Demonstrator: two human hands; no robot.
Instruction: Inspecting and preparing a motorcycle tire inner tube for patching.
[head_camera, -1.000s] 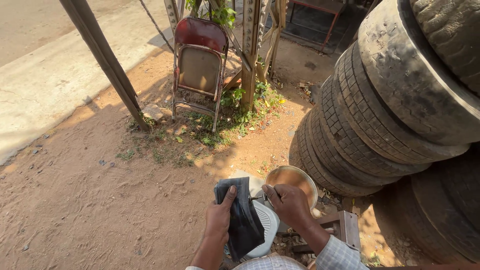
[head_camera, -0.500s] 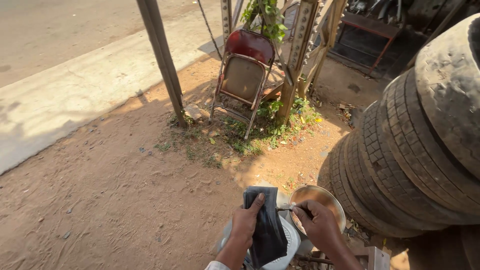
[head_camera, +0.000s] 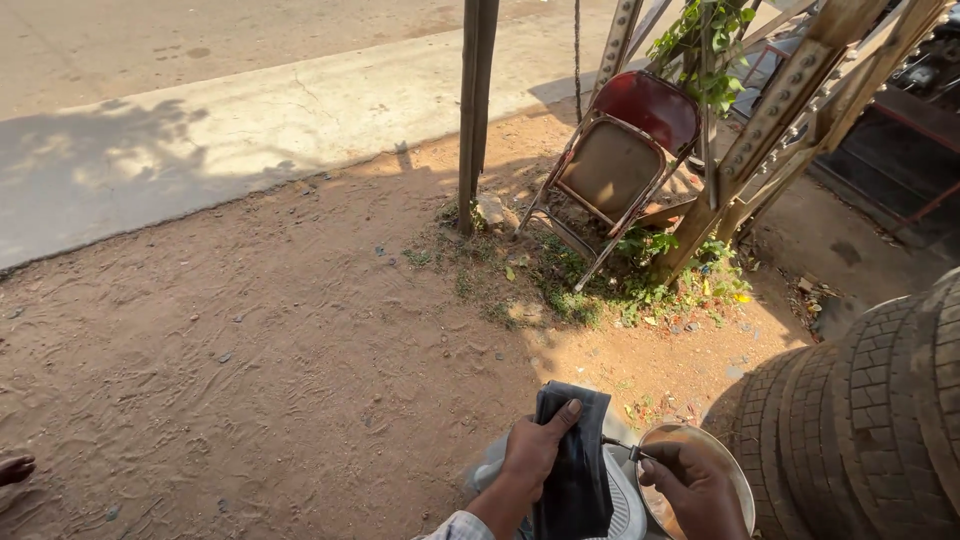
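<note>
My left hand (head_camera: 533, 452) grips a folded black rubber inner tube (head_camera: 577, 470), fingers wrapped over its left edge, thumb near the top. My right hand (head_camera: 692, 482) is closed around a thin metal tool or valve stem (head_camera: 622, 448) that points left at the tube. Both hands are at the bottom of the head view, above a white round basin (head_camera: 622, 507) and a shiny metal bowl (head_camera: 720, 452). My forearms run off the lower edge.
Stacked worn tyres (head_camera: 865, 420) fill the lower right. A folded red metal chair (head_camera: 615, 165) leans against a wooden post (head_camera: 474, 110) and rusty perforated beams (head_camera: 770, 125) amid weeds. Sandy dirt ground (head_camera: 250, 370) spreads left; a concrete road edge (head_camera: 250, 110) runs beyond. A foot (head_camera: 14, 468) shows at far left.
The view has swung left and down, so the tyres slid toward the right edge and the chair moved right. My hands keep the same hold on the tube and the metal piece.
</note>
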